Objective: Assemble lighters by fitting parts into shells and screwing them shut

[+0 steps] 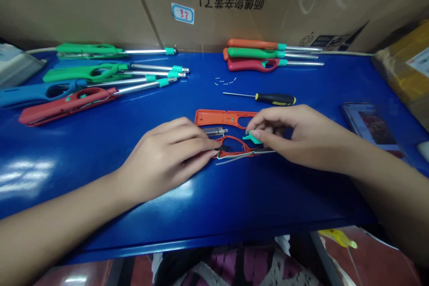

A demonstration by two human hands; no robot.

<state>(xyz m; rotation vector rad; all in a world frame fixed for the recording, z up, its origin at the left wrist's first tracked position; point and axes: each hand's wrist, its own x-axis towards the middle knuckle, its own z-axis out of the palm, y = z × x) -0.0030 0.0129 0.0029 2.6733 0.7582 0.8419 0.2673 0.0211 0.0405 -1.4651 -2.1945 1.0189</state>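
Observation:
An opened red lighter shell [234, 146] lies on the blue table [100, 161] in front of me, with wires trailing from it. My left hand [167, 154] is closed, its fingertips pinching a small black part at the shell's left end. My right hand [295, 136] is closed on a small teal trigger piece [252, 137] held over the shell's loop. A second orange shell half [224, 117] lies just behind, with a small clear tube [214, 132] beside it.
A black-handled screwdriver [268, 98] and several tiny metal pins [225, 81] lie behind the work. Several long lighters [100, 81] lie at the back left, three more lighters [268, 55] at the back right. A phone [370, 126] rests at right. Cardboard boxes [234, 0] line the back.

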